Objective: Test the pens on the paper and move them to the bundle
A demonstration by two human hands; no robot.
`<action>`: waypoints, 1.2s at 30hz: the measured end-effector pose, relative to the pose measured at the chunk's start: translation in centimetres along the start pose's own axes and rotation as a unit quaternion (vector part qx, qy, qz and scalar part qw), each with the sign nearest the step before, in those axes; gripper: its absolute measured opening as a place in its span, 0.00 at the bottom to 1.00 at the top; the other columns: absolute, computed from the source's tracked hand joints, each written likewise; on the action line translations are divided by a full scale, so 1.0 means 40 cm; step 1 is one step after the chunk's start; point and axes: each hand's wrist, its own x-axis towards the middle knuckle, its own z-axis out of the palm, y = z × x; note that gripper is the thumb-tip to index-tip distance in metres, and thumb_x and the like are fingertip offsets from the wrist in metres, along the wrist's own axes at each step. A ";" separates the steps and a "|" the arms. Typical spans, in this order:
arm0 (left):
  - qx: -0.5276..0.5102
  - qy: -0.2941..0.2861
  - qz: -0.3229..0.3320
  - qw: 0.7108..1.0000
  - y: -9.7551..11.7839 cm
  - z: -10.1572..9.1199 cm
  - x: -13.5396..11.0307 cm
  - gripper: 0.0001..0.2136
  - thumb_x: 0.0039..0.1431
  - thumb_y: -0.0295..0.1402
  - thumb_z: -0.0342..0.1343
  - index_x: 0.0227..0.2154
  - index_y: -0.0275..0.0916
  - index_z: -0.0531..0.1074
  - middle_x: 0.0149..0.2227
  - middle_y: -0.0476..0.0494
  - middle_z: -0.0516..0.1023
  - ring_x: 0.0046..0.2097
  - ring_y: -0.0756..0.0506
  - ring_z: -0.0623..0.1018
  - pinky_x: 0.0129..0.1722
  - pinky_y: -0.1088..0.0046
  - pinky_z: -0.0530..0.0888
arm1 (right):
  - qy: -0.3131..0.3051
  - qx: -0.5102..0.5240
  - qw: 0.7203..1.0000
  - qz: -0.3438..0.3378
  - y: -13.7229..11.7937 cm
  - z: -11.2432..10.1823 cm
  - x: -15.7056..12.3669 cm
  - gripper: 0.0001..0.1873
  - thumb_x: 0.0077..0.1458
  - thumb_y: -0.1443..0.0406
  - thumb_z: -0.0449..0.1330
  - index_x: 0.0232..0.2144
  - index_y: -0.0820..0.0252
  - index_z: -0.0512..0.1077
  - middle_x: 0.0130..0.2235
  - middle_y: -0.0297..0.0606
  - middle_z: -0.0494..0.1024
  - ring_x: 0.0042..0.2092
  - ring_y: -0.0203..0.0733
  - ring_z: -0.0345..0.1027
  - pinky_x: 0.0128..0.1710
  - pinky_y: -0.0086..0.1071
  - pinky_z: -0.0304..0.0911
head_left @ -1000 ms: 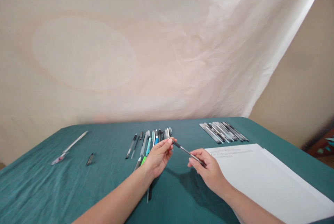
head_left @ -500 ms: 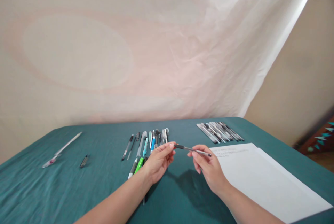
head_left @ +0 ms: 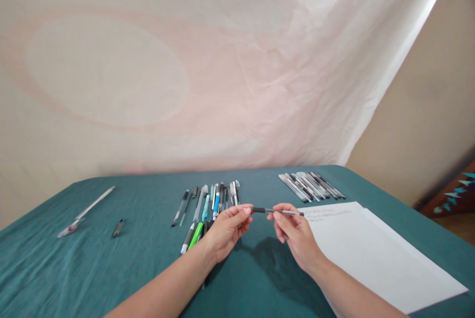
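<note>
The pen (head_left: 264,210) has turned from a slope to almost level, so it seems the 2 hands now hold it steady for close handling. It is in the air, between them. The left hand (head_left: 229,229) pinches its left end with thumb and forefinger; the right hand (head_left: 296,235) pinches the other part, remaining fingers loosely curled. The pen is slim and straight, its dark grip (head_left: 259,209) matte (rubber, perhaps). The green cloth (head_left: 148,268) shows soft wrinkles; the white paper (head_left: 374,253) looks smooth.

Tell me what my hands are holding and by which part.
A pen: the left hand pinches the end beside its dark grip; the right hand holds the barrel between grip and far end.
</note>
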 end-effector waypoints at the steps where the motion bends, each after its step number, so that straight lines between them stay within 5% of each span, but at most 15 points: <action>1: 0.001 -0.001 0.000 1.000 0.000 0.001 -0.001 0.12 0.45 0.28 0.63 0.35 0.35 0.74 0.26 0.48 0.74 0.27 0.55 0.73 0.27 0.83 0.70 | -0.001 -0.001 1.000 -0.002 0.001 -0.001 0.000 0.12 0.51 0.59 0.58 0.36 0.57 0.64 0.32 0.35 0.73 0.20 0.28 0.54 0.16 0.24 0.49; 16: 0.039 -0.036 0.011 0.999 -0.014 0.005 -0.010 0.12 0.47 0.30 0.62 0.36 0.34 0.72 0.30 0.46 0.74 0.29 0.56 0.72 0.32 0.82 0.69 | -0.039 -0.061 0.997 -0.002 0.004 -0.002 -0.004 0.12 0.53 0.58 0.56 0.38 0.58 0.67 0.29 0.35 0.73 0.21 0.29 0.56 0.18 0.25 0.52; 21: 0.188 -0.087 0.051 0.977 -0.021 0.025 -0.029 0.18 0.50 0.36 0.59 0.43 0.36 0.68 0.44 0.41 0.73 0.37 0.51 0.74 0.37 0.76 0.69 | -0.023 -0.062 0.998 -0.020 -0.035 -0.021 0.023 0.15 0.53 0.57 0.55 0.40 0.60 0.68 0.28 0.37 0.74 0.21 0.31 0.58 0.18 0.26 0.54; 24: 0.389 -0.157 0.118 0.900 -0.029 0.059 -0.056 0.19 0.52 0.39 0.56 0.45 0.37 0.67 0.46 0.39 0.72 0.43 0.46 0.73 0.41 0.70 0.69 | 0.024 -0.066 0.997 -0.033 -0.074 -0.072 0.064 0.18 0.52 0.55 0.55 0.41 0.60 0.69 0.34 0.40 0.74 0.24 0.32 0.60 0.18 0.26 0.55; 30: 0.662 -0.258 0.226 0.667 -0.079 0.147 -0.084 0.25 0.57 0.44 0.47 0.55 0.37 0.58 0.58 0.37 0.59 0.58 0.39 0.59 0.56 0.60 0.57 | 0.145 -0.134 0.980 -0.019 -0.087 -0.263 0.113 0.14 0.43 0.56 0.62 0.28 0.60 0.68 0.22 0.32 0.70 0.22 0.32 0.59 0.20 0.26 0.55; 33: 0.710 -0.266 0.243 0.605 -0.111 0.167 -0.067 0.28 0.59 0.48 0.40 0.58 0.37 0.53 0.61 0.38 0.53 0.61 0.38 0.52 0.58 0.57 0.52 | 0.174 -0.170 0.970 0.012 -0.061 -0.358 0.102 0.12 0.43 0.57 0.62 0.26 0.59 0.66 0.18 0.29 0.66 0.20 0.32 0.58 0.20 0.26 0.55; 36: 0.731 -0.259 0.250 0.580 -0.133 0.166 -0.048 0.28 0.60 0.50 0.34 0.58 0.39 0.52 0.62 0.40 0.51 0.62 0.40 0.50 0.59 0.57 0.49 | 0.156 -0.202 0.966 0.046 -0.038 -0.421 0.083 0.13 0.45 0.56 0.59 0.29 0.59 0.69 0.22 0.34 0.72 0.24 0.37 0.64 0.24 0.29 0.60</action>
